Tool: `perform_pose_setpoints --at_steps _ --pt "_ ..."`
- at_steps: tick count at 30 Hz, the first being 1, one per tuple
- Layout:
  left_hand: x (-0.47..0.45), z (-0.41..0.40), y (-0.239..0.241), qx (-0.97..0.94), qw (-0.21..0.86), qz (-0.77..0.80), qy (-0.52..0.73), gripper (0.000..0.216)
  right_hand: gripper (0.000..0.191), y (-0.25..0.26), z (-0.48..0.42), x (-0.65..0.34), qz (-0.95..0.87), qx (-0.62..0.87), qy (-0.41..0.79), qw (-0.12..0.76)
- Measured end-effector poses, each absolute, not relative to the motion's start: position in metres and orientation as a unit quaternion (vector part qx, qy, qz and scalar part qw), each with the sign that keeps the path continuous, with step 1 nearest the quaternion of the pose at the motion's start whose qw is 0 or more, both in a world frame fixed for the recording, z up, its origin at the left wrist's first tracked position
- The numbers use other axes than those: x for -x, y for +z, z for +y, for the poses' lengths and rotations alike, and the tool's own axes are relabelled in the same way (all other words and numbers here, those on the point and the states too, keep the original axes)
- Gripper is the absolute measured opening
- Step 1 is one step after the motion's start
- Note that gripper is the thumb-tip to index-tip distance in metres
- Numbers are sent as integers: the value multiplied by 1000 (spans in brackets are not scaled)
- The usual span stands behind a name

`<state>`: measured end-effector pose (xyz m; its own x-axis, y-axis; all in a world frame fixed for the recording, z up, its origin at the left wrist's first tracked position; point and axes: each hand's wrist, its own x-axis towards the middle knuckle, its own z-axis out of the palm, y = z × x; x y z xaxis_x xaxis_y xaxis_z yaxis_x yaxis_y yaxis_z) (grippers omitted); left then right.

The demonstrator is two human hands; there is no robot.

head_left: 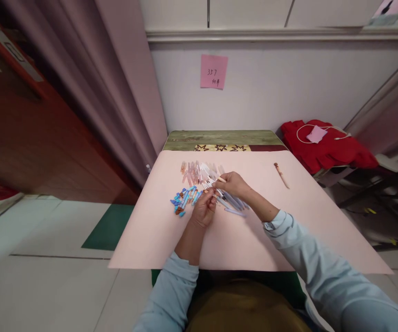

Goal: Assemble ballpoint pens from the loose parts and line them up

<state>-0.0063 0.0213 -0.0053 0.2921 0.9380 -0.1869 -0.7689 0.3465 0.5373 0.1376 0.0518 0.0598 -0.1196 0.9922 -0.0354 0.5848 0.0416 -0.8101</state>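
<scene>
My right hand (pixel 234 184) is closed, with a small beige pen part (pixel 222 179) showing at its fingertips. Close beside it, my left hand (pixel 204 207) is pinched shut; what its fingers hold is too small to make out. Around both hands lie loose pen parts. Pink pen parts (pixel 192 172) and thin white refills (pixel 206 171) are beyond the hands. Blue patterned pen barrels (pixel 185 197) lie to the left, next to small blue and brown pieces (pixel 177 203). Pale translucent tubes (pixel 234 204) are spread under and below my right hand.
A whole-looking beige pen with a brown top (pixel 282 175) lies alone on the right of the pink sheet (pixel 143 240) covering the table. Behind stands a white wall with a pink note (pixel 214 72). Red cloth (pixel 326 150) with a white cable sits at the right.
</scene>
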Motion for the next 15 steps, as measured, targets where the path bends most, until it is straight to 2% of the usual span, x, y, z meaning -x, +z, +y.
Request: perform_pose_setpoints --at_steps 15 --pt "4 19 -3 -179 783 244 544 26 21 49 40 -121 -614 587 388 357"
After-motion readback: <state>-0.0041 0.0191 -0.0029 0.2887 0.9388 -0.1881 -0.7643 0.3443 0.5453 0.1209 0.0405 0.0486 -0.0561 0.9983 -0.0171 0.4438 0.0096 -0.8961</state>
